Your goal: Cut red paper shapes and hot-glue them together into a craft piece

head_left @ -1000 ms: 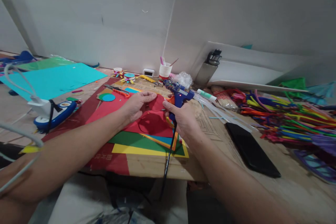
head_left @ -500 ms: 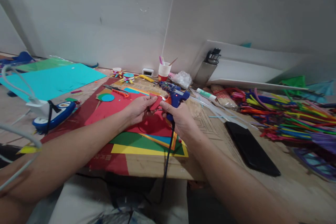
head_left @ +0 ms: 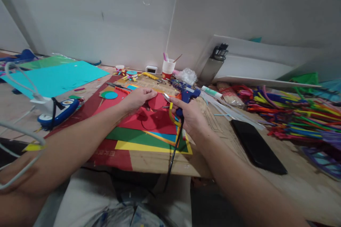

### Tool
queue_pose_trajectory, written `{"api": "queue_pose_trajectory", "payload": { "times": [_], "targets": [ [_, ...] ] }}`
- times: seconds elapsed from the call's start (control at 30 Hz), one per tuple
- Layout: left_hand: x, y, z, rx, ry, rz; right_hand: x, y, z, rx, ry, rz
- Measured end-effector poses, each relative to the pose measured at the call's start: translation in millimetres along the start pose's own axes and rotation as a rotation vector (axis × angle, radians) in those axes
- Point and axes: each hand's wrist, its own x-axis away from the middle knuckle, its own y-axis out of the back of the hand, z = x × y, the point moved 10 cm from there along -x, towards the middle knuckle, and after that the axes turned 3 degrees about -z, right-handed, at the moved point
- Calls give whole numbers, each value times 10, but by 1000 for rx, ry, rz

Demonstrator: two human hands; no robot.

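Note:
Between the fingertips of my left hand is a red paper circle, tilted with its flat face in view. My right hand grips a blue hot glue gun with a yellow trigger. The gun's nozzle points left and lies close to the circle's right edge; whether they touch I cannot tell. A shiny silver shape near my right fingertips is too small to name. Beneath both hands lies red paper, over green and yellow sheets.
A utility knife and blue paper circle lie left of my hands. Paper cups stand behind. To the right are a glue stick, a black phone and pipe cleaners. The gun's black cord hangs over the front edge.
The red circle has turned from nearly edge-on to show its face. My right hand and the glue gun have shifted right, away from my left hand. The view has moved slightly.

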Motion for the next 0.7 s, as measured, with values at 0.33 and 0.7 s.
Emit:
{"api": "queue_pose_trajectory", "payload": {
  "times": [0.33, 0.7],
  "targets": [
    [42, 19, 3, -652, -45, 329, 2, 20, 50, -54, -9, 4],
    [41, 879, -94, -997, 82, 229, -14, 52, 3, -39, 17, -4]
  ]
}}
